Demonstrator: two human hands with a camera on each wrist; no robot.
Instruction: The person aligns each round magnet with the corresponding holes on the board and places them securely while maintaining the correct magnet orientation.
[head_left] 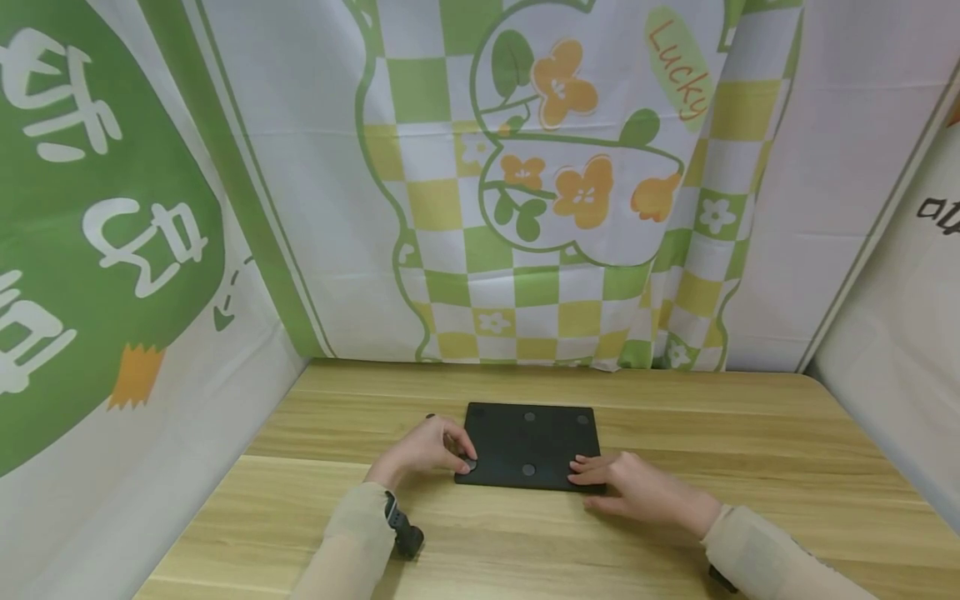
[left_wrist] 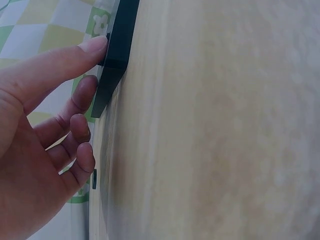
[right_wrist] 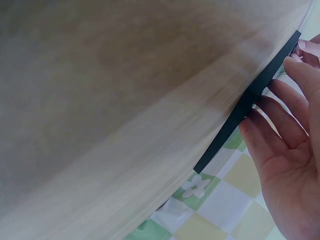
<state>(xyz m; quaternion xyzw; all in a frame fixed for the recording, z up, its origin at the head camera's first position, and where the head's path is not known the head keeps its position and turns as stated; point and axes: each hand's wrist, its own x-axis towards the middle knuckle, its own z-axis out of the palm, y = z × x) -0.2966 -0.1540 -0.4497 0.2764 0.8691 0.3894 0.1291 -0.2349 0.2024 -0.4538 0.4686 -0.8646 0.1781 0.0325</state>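
A flat black rectangular board (head_left: 498,442) lies on the wooden table, with several small round grey discs on its upper face, such as one disc (head_left: 528,470) midway along the near edge. At the near left corner, my left hand (head_left: 429,446) pinches a small round disc (head_left: 471,464) between thumb and forefinger, right at the board's surface. The other left fingers curl loosely beside the board's edge. My right hand (head_left: 637,487) rests its extended fingertips on the near right corner, covering it. In the right wrist view those fingers (right_wrist: 280,112) lie along the board's edge (right_wrist: 245,102).
Another small dark round piece (head_left: 431,416) lies on the table (head_left: 705,442) just behind my left hand. A patterned cloth (head_left: 450,275) hangs along the table's back edge, with more cloth (head_left: 150,400) at the left side. A dark strap (head_left: 405,533) circles my left wrist.
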